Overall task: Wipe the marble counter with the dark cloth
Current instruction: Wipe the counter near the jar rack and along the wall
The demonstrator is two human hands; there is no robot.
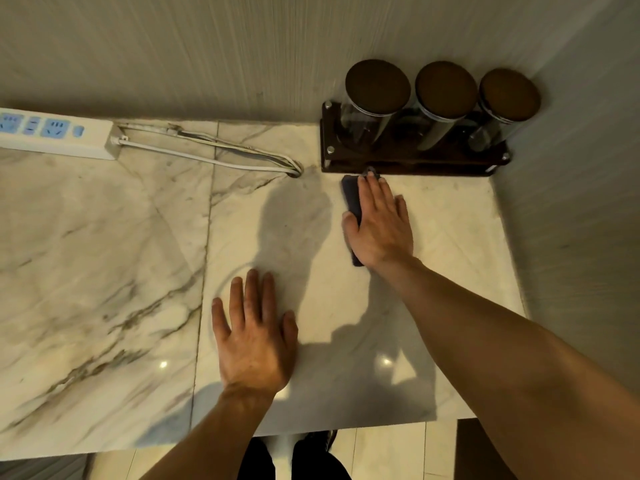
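Note:
The marble counter is white with grey-brown veins and fills most of the view. A dark cloth lies flat on it at the back right, just in front of a jar rack. My right hand presses down flat on the cloth, fingers stretched toward the rack; the cloth shows only along the hand's left side and at the fingertips. My left hand rests palm-down on the bare marble nearer the front edge, fingers spread, holding nothing.
A dark wooden rack with three lidded glass jars stands in the back right corner. A white power strip lies at the back left, its cables running into a hole in the counter. Walls close the back and right.

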